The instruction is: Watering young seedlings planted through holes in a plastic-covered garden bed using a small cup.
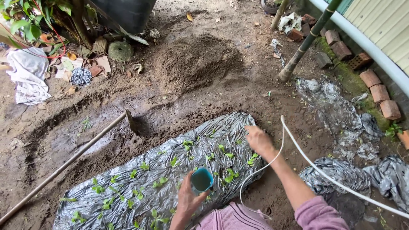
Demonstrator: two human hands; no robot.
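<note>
My left hand [188, 200] grips a small teal cup [201, 179], held over a silver plastic sheet [170, 170] that covers a raised soil bed. Small green seedlings [230, 175] poke up through holes in the sheet. My right hand [258, 140] reaches out over the far right end of the sheet, fingers loosely curled; whether it holds anything is unclear. A thin white cord [260, 170] loops under my right forearm, and a thicker white hose [324, 172] runs past it to the lower right.
A hoe with a long wooden handle [64, 164] lies on wet soil left of the bed. A mound of loose dirt [194, 59] sits beyond. Crumpled silver plastic [341, 115] lies at right, near bricks [375, 85] and a bamboo pole [304, 42].
</note>
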